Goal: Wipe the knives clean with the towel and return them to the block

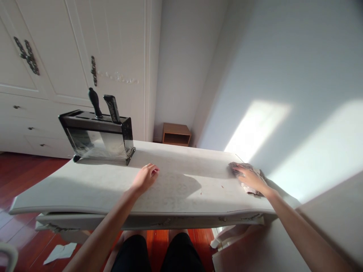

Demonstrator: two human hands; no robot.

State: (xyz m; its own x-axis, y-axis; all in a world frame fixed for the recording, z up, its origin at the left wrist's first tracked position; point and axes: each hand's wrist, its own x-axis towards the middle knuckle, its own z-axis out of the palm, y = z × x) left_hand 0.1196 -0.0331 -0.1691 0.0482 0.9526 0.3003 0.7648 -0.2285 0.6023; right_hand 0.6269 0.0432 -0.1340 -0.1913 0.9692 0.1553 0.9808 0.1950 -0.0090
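My right hand [251, 179] presses down on a crumpled grey-brown cloth [246, 166] at the right end of a white table [167, 192], close to the wall. Its fingers grip the bunched fabric. Over the middle left of the tabletop is my left hand [146, 177], fingers curled in, with nothing visible in them. Just beyond it stands a black knife block [96, 139] with clear sides. Two black handles [112, 107] stick up from its slots. Small brown specks [222, 186] and faint smudges mark the tabletop between my hands.
A white wardrobe [119, 41] with dark metal handles rises behind the table on the left. A small brown wooden box shelf [177, 130] sits beyond the far edge. The sunlit wall [283, 75] borders the right side. White paper [60, 252] lies on the red wood floor.
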